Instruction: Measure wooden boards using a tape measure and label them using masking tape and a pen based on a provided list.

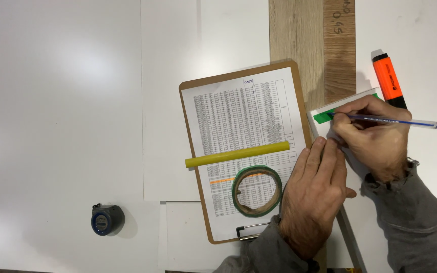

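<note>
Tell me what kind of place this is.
Probably a workshop or panel-cutting bench: white boards laid flat over wood, a clipboard with a printed table, a green tape roll and a tape measure. The right hand writes with a blue pen on green tape.

A clipboard (198,151) bears a yellow tube (237,154) and tape roll (256,191); an orange highlighter (389,78) and tape measure (106,220) lie apart.

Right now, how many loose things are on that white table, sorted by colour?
Green: 1, tape roll
Yellow: 1, rod
Orange: 1, highlighter
Blue: 2, pen in the right hand; small round gadget
Brown: 1, clipboard
Total: 6
</note>
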